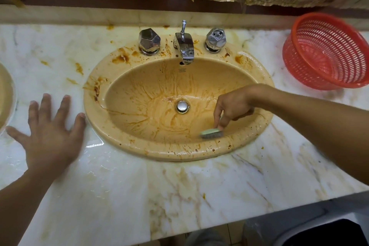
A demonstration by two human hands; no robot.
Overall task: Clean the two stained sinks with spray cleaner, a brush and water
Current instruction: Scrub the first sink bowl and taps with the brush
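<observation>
1. Tan ceramic at the far left edge is the second sink point(5, 94). Only a sliver shows, so its state cannot be judged.
2. The left hand point(48, 132) lies flat on the marble counter point(119, 195), fingers straight and spread, holding nothing, just beside the rim. It makes a good brace: lean on it so the scrubbing arm can press hard.
3. The main sink point(93, 94) has its thickest rust-orange blotches on the left rim and around the left tap handle point(149, 41). Those will likely need slow, firm scrubbing, perhaps more cleaner; no spray bottle is in view.
4. Thin orange streaks run down the bowl toward the drain plug point(182, 106). Work from rim to drain, so loosened muck collects low for the rinse.
5. No water shows at the spout point(184, 48); rinsing looks yet to come.
6. The green-backed brush point(211, 133) has its bristles against the near right wall of the bowl, just under the rim. The right hand point(233, 106) grips it from above, fingers curled round its back. Short, overlapping strokes should suit this curve, and a flatter grip would bring more bristle into contact.
7. Dark speckles dot the near and right rim below the right tap handle point(215, 40); do not skip them.
8. The red basket point(327, 52) stands well apart on the counter, so watch for splashes that way.
</observation>
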